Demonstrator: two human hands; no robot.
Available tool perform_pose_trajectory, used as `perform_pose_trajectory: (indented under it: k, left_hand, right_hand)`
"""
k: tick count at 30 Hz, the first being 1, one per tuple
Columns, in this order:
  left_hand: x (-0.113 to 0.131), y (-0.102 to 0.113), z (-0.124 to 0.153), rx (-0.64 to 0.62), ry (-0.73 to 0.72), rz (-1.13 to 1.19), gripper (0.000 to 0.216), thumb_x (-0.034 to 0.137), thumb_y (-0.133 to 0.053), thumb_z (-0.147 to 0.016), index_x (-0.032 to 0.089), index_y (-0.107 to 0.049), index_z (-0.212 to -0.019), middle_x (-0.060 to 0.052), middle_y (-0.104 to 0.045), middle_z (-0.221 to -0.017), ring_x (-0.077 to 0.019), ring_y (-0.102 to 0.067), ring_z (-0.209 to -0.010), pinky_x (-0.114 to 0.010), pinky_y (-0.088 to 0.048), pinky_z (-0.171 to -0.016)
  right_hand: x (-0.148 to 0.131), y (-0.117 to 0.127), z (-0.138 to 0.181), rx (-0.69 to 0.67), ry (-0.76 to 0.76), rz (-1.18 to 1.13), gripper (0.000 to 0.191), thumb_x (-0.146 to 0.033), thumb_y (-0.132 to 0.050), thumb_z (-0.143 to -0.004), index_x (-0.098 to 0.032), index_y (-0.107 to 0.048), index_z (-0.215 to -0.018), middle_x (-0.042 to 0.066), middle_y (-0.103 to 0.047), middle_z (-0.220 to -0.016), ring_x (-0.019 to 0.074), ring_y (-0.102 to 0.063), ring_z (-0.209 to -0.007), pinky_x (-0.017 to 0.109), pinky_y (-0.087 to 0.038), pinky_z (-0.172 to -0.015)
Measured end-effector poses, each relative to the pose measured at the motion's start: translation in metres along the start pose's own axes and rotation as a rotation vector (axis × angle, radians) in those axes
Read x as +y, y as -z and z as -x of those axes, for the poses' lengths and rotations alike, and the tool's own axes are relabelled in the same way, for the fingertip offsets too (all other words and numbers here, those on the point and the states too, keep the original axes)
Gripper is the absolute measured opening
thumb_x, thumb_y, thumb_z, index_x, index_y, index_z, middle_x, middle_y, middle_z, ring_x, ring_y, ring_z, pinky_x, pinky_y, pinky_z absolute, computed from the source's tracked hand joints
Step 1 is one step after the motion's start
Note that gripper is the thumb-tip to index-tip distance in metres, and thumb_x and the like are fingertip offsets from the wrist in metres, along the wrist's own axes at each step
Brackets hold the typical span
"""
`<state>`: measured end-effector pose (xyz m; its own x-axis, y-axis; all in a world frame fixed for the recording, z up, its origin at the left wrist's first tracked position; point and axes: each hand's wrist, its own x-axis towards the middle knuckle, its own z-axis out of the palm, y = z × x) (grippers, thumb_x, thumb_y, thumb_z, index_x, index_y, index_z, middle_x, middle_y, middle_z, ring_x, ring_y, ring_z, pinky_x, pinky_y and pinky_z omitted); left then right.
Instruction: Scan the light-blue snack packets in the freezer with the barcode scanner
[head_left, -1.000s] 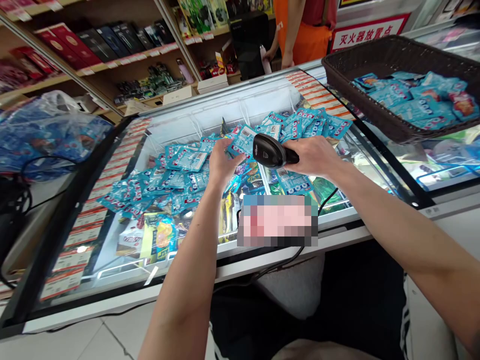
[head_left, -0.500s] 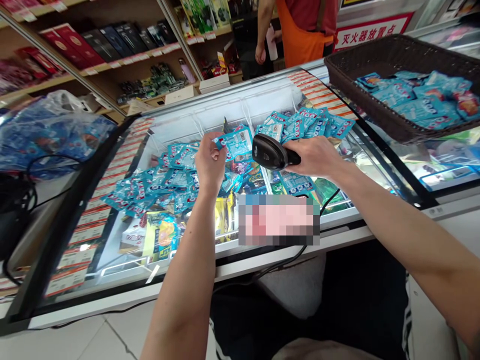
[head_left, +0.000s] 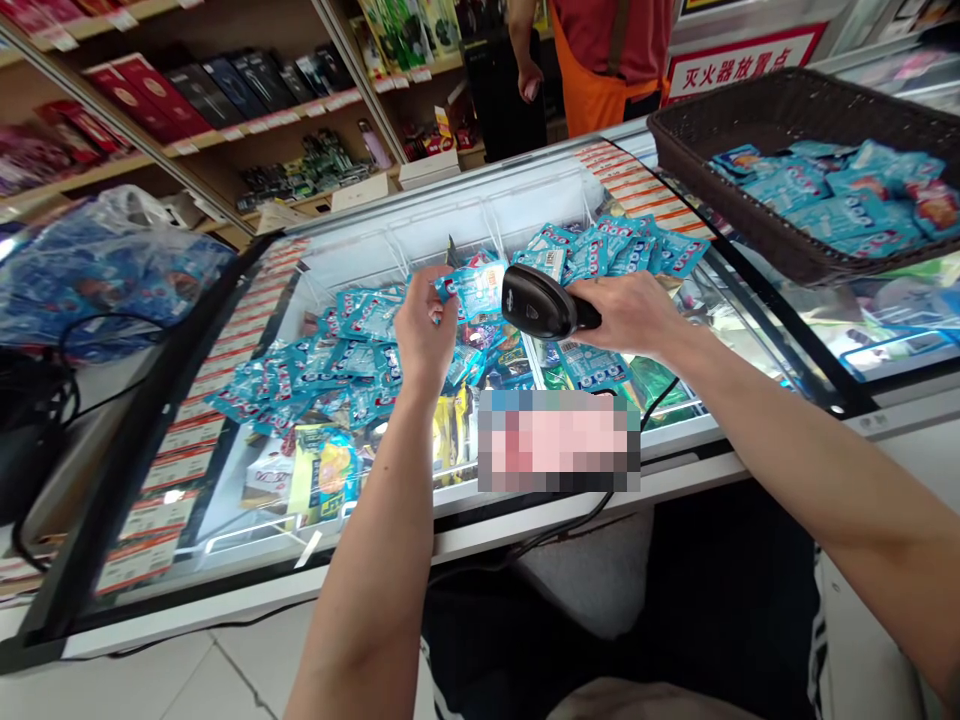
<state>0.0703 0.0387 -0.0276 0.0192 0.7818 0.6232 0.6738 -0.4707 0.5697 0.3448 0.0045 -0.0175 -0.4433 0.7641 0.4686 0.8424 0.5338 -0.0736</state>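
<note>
Between the thumb and fingers of my left hand (head_left: 426, 318) is the left end of a blue snack packet (head_left: 472, 291), held up over the glass of the display freezer. My right hand (head_left: 626, 318) is wrapped round the handle of a black barcode scanner (head_left: 536, 302). The scanner's head points left, close to the packet, and a bright patch of light lies on the packet's right part. Loose blue packets (head_left: 330, 360) spread on the glass to the left of my left hand. Another pile of blue packets (head_left: 615, 245) lies behind the scanner.
A brown woven basket (head_left: 750, 230) with more blue packets stands at the right. Left is a clear plastic bag (head_left: 112, 265) of packets. A black cable (head_left: 555, 528) runs along the freezer's front edge (head_left: 675, 470). A person in an orange apron (head_left: 600, 80) stands behind.
The packet's right part is now lit brightly, and the scanner has shifted very slightly left. In the background, the person's bottle is no longer visible.
</note>
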Motion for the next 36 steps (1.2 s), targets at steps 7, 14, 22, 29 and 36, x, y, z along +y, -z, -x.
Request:
perform_pose_trajectory:
  k: [7,14,22,29,36]
  left_hand:
    - [-0.009,0.007,-0.002,0.042,0.027,-0.061,0.038,0.017,-0.052,-0.081,0.023,-0.058,-0.118,0.002,-0.049,-0.068,-0.0098,-0.047,-0.06,-0.024,-0.043,-0.063]
    - [-0.028,0.034,0.0,0.163,0.226,-0.48,0.049,0.015,-0.049,-0.08,0.013,-0.054,-0.129,-0.017,-0.059,-0.111,-0.0313,-0.055,-0.11,-0.05,-0.041,-0.099]
    - [-0.009,0.014,0.008,-0.213,-0.064,-0.581,0.035,0.031,-0.045,-0.091,0.027,-0.061,-0.122,-0.008,-0.057,-0.133,-0.03,-0.047,-0.124,-0.049,-0.031,-0.104]
    - [-0.019,0.002,0.007,-0.295,-0.102,-0.591,0.032,0.029,-0.046,-0.091,0.025,-0.065,-0.117,-0.01,-0.068,-0.114,-0.0301,-0.056,-0.108,-0.045,-0.037,-0.091]
    - [-0.009,-0.015,0.014,-0.062,-0.04,-0.549,0.048,0.063,-0.051,-0.084,0.019,-0.068,-0.094,-0.015,-0.066,-0.106,-0.0341,-0.051,-0.112,-0.049,-0.031,-0.098]
  right_hand:
    - [0.001,0.0,0.0,0.023,-0.014,0.015,0.035,-0.043,-0.058,-0.079,-0.018,-0.067,-0.102,0.006,-0.072,-0.083,0.0223,-0.064,-0.075,0.029,-0.03,-0.058]
    - [0.004,-0.002,0.0,0.018,-0.051,0.003,0.034,-0.042,-0.058,-0.08,-0.018,-0.068,-0.101,0.005,-0.072,-0.085,0.0205,-0.062,-0.075,0.029,-0.033,-0.061]
    - [0.004,-0.001,-0.001,-0.003,-0.07,0.02,0.034,-0.041,-0.059,-0.078,-0.019,-0.069,-0.102,0.005,-0.072,-0.084,0.0195,-0.062,-0.071,0.029,-0.032,-0.06]
    - [0.005,-0.002,-0.001,-0.014,-0.077,0.028,0.035,-0.042,-0.059,-0.078,-0.02,-0.069,-0.103,0.004,-0.072,-0.082,0.0195,-0.061,-0.071,0.029,-0.033,-0.06]
    - [0.005,-0.002,-0.001,-0.015,-0.079,0.004,0.034,-0.042,-0.059,-0.078,-0.02,-0.069,-0.101,0.005,-0.072,-0.081,0.0198,-0.062,-0.072,0.029,-0.033,-0.061]
